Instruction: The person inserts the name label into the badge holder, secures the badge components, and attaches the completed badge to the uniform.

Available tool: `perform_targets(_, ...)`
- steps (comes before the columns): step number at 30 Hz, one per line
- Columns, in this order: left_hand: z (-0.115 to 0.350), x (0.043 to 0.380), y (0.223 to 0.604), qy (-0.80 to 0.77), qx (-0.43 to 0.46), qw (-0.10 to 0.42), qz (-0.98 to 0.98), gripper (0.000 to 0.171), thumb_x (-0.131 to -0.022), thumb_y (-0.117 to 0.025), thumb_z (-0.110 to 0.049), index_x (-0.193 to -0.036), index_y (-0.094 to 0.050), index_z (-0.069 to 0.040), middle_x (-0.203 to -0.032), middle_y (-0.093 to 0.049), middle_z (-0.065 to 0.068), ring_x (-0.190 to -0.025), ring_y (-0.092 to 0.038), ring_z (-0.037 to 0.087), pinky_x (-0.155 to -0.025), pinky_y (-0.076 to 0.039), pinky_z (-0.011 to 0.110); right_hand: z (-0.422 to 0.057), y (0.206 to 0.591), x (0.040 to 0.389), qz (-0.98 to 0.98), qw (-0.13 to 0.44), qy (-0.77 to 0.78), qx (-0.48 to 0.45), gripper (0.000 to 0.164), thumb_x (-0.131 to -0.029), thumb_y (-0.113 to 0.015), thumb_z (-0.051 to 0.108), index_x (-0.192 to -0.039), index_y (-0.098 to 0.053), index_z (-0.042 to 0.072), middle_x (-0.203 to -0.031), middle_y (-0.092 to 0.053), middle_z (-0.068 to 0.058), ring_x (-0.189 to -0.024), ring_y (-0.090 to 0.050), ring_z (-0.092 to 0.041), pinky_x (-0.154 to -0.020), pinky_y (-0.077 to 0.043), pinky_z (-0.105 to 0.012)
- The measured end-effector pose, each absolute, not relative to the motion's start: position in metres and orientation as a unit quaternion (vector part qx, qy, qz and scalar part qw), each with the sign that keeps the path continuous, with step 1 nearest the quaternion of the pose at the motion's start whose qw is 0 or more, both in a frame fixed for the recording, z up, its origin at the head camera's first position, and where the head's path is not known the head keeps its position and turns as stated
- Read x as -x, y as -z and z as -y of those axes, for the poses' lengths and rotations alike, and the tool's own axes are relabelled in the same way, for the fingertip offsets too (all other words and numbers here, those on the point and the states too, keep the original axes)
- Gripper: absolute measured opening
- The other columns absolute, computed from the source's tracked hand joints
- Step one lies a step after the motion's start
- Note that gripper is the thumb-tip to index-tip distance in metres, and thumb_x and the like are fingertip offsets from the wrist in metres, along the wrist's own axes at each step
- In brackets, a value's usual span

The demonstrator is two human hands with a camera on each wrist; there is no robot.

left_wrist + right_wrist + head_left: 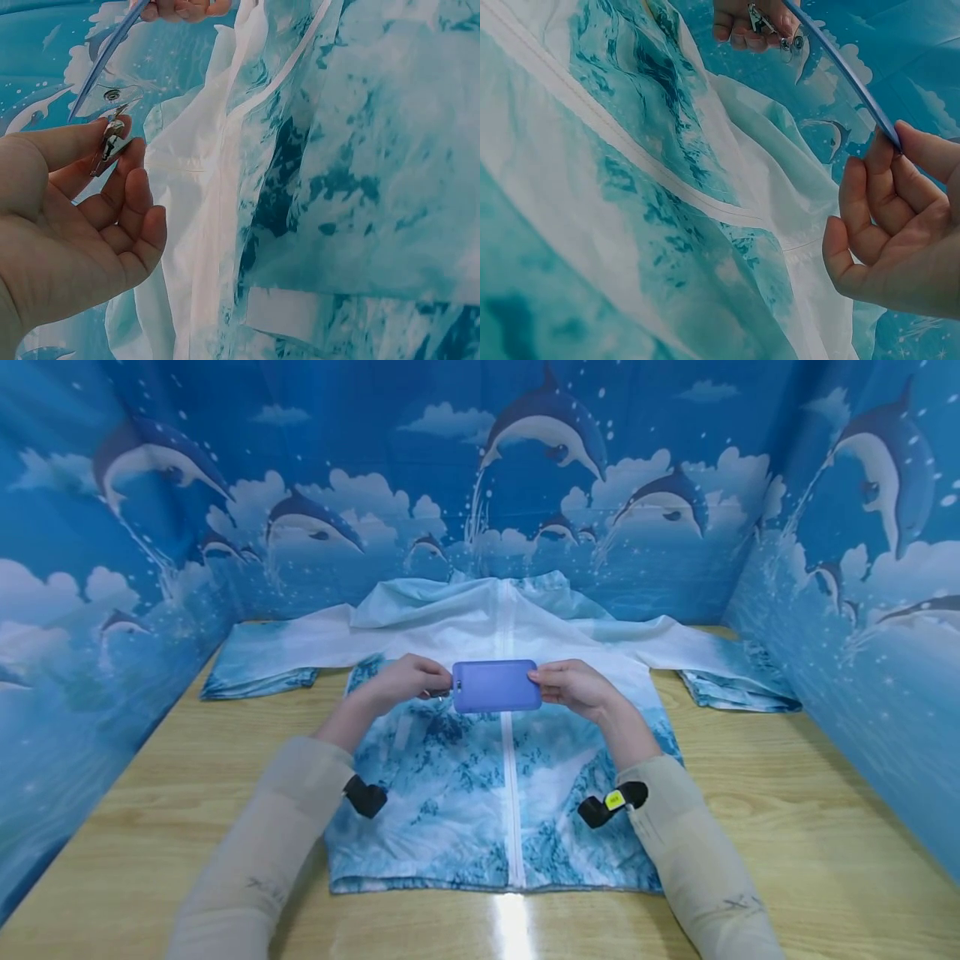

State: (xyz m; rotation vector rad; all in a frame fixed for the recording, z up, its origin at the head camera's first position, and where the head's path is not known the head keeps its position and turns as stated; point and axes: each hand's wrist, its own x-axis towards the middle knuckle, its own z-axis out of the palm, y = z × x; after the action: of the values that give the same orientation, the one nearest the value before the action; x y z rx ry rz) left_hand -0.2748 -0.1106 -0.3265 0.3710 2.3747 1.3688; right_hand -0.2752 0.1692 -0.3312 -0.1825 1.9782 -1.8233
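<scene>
A flat blue-purple badge holder [497,687] is held level above the jacket in the head view. My left hand [405,682] is at its left end, pinching a small metal clip [111,142] between thumb and fingertips. A clear strap with a snap [112,95] joins that clip to the holder. At the other end, my right hand [581,687] pinches the holder's edge with thumb and fingers, seen edge-on in the right wrist view. Beneath both hands lies a blue-and-white zip jacket [435,810], front up, its sleeves spread to either side.
The jacket's white zipper [512,793] runs down its middle. Under the jacket is a light wooden table [757,827]. Blue curtains with dolphins [420,452] enclose the back and both sides. A small black wrist device [611,804] sits on each forearm.
</scene>
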Motion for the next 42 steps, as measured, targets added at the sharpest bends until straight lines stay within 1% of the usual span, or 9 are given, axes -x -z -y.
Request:
perform_targets(6,0.1077,0.2746,0.3261,-0.485,-0.129,0.189,-0.844,0.023,-0.097,-0.050,-0.018,-0.099,-0.065,-0.001,-0.101,-0.062,0.013,-0.105,-0.051,0.036,-0.092,-0.040,0.048,-0.1696,0.3312,0.2754,-0.717,0.214,0.662,0.054,0.016,-0.095,-0.054,0.014,-0.097,-0.065,0.002,-0.082,-0.067,-0.004,-0.080,-0.062,-0.016,-0.087,-0.045,-0.036)
perform_targets(10,0.1090,0.2744,0.3261,-0.485,-0.131,0.192,-0.843,0.025,-0.097,-0.050,-0.019,-0.105,-0.065,-0.001,-0.110,-0.060,0.015,-0.102,-0.052,0.029,-0.092,-0.040,0.047,-0.1706,0.3299,0.2749,-0.719,0.210,0.661,0.048,0.020,-0.095,-0.054,0.014,-0.104,-0.062,-0.002,-0.082,-0.067,-0.003,-0.080,-0.063,-0.015,-0.084,-0.046,-0.033)
perform_targets(13,0.1097,0.2742,0.3260,-0.487,-0.134,0.192,-0.842,0.026,-0.097,-0.049,-0.019,-0.109,-0.064,0.000,-0.114,-0.058,0.017,-0.100,-0.051,0.026,-0.092,-0.040,0.047,-0.1714,0.3287,0.2743,-0.719,0.208,0.662,0.042,0.018,-0.095,-0.054,0.014,-0.102,-0.063,0.000,-0.082,-0.067,-0.003,-0.079,-0.063,-0.015,-0.083,-0.047,-0.033)
perform_targets(17,0.1091,0.2736,0.3261,-0.495,-0.134,0.194,-0.836,0.026,-0.097,-0.049,-0.019,-0.108,-0.064,0.000,-0.109,-0.059,0.016,-0.100,-0.050,0.031,-0.092,-0.040,0.048,-0.1718,0.3281,0.2745,-0.719,0.209,0.662,0.038,0.018,-0.095,-0.055,0.014,-0.102,-0.064,0.000,-0.082,-0.067,-0.003,-0.079,-0.063,-0.015,-0.085,-0.046,-0.034)
perform_targets(24,0.1073,0.2741,0.3278,-0.494,-0.129,0.198,-0.837,0.026,-0.097,-0.050,-0.020,-0.104,-0.065,-0.001,-0.101,-0.060,0.011,-0.103,-0.050,0.035,-0.092,-0.039,0.048,-0.1724,0.3291,0.2749,-0.723,0.213,0.656,0.039,0.032,-0.095,-0.054,0.015,-0.116,-0.056,-0.008,-0.083,-0.068,-0.003,-0.080,-0.063,-0.015,-0.088,-0.045,-0.036)
perform_targets(31,0.1080,0.2725,0.3274,-0.491,-0.143,0.198,-0.836,0.030,-0.098,-0.048,-0.020,-0.114,-0.063,0.001,-0.111,-0.059,0.014,-0.104,-0.052,0.029,-0.093,-0.040,0.046,-0.1746,0.3309,0.2750,-0.720,0.212,0.660,0.040,0.017,-0.095,-0.054,0.015,-0.100,-0.064,0.001,-0.081,-0.067,-0.003,-0.080,-0.063,-0.017,-0.087,-0.045,-0.036)
perform_targets(34,0.1078,0.2717,0.3272,-0.494,-0.144,0.197,-0.835,0.029,-0.098,-0.048,-0.020,-0.112,-0.063,0.001,-0.107,-0.060,0.013,-0.102,-0.052,0.026,-0.092,-0.041,0.046,-0.1756,0.3313,0.2743,-0.718,0.214,0.661,0.042,0.015,-0.095,-0.054,0.015,-0.096,-0.066,0.005,-0.081,-0.067,-0.003,-0.080,-0.063,-0.017,-0.086,-0.046,-0.035)
perform_targets(38,0.1071,0.2715,0.3279,-0.500,-0.140,0.202,-0.831,0.027,-0.097,-0.049,-0.019,-0.106,-0.065,0.000,-0.095,-0.059,0.009,-0.098,-0.050,0.033,-0.090,-0.040,0.047,-0.1762,0.3321,0.2736,-0.716,0.216,0.662,0.041,0.016,-0.095,-0.054,0.016,-0.090,-0.068,0.010,-0.080,-0.068,-0.003,-0.079,-0.063,-0.016,-0.086,-0.045,-0.036)
perform_targets(42,0.1069,0.2716,0.3293,-0.500,-0.139,0.203,-0.830,0.026,-0.097,-0.049,-0.019,-0.104,-0.066,0.000,-0.093,-0.058,0.008,-0.099,-0.049,0.036,-0.089,-0.040,0.048,-0.1767,0.3338,0.2736,-0.715,0.217,0.663,0.041,0.019,-0.095,-0.054,0.014,-0.085,-0.070,0.012,-0.078,-0.067,-0.003,-0.076,-0.063,-0.015,-0.083,-0.047,-0.033)
